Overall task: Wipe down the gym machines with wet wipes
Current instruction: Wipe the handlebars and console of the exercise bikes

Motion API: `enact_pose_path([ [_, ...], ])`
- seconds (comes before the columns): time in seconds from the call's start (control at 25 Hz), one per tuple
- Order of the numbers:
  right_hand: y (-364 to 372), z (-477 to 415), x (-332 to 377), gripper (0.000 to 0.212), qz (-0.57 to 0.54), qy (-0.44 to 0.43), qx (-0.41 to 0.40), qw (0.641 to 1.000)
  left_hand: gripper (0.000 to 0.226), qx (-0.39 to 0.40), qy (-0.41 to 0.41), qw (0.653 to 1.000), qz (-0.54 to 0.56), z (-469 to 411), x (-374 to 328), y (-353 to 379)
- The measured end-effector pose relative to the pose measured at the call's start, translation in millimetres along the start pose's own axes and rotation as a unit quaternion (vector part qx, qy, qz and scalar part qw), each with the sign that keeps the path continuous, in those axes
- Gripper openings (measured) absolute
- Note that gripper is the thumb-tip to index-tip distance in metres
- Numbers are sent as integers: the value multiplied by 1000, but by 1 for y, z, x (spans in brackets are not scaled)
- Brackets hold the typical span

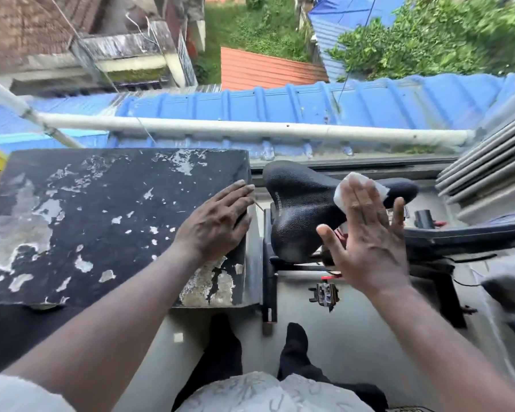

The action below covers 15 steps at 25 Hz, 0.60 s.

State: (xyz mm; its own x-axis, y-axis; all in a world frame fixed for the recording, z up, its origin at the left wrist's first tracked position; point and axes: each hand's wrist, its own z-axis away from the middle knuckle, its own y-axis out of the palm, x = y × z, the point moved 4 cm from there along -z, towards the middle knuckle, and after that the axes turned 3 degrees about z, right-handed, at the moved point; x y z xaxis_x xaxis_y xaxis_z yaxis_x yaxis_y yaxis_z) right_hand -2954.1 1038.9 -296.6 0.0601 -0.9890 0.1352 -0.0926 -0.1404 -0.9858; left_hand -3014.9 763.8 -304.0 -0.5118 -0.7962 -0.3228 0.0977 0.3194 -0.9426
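A black textured bike saddle point(298, 203) of an exercise bike sits in the middle right. My right hand point(369, 236) lies flat with straight, spread fingers, pressing a white wet wipe point(344, 188) against the saddle's right side. My left hand point(217, 221) rests palm down, fingers straight, on the right edge of a black padded bench point(101, 221) whose cover is peeling in pale patches. The saddle post and part of the bike frame point(470, 233) show under and right of the saddle.
A white rail point(250, 129) runs across beyond the bench, with blue roofing point(309, 99) and a drop to buildings behind it. A bike pedal point(324, 292) hangs below the saddle. My feet in black socks point(292, 349) stand on the grey floor. Grey slats point(488, 162) are at right.
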Motion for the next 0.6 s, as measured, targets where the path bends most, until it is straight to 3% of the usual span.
enact_pose_path([
  [0.08,5,5,33,94,-52,23,-8,998,43,0,2,1000,-6,1,0,-1],
  [0.2,25,55,94,97,-105,-65,-8,992,50,14,0,1000,-1,0,0,-2],
  [0.28,33,74,96,93,-110,-71,-29,991,56,15,-1,1000,-3,1,1,-1],
  [0.4,34,40,71,81,-236,66,-87,966,59,21,6,1000,-8,0,4,4],
  [0.48,31,24,64,65,-351,190,-168,901,61,27,10,1000,-10,-1,8,7],
  [0.6,40,55,110,48,-372,241,-256,859,63,38,15,999,-24,0,10,11],
])
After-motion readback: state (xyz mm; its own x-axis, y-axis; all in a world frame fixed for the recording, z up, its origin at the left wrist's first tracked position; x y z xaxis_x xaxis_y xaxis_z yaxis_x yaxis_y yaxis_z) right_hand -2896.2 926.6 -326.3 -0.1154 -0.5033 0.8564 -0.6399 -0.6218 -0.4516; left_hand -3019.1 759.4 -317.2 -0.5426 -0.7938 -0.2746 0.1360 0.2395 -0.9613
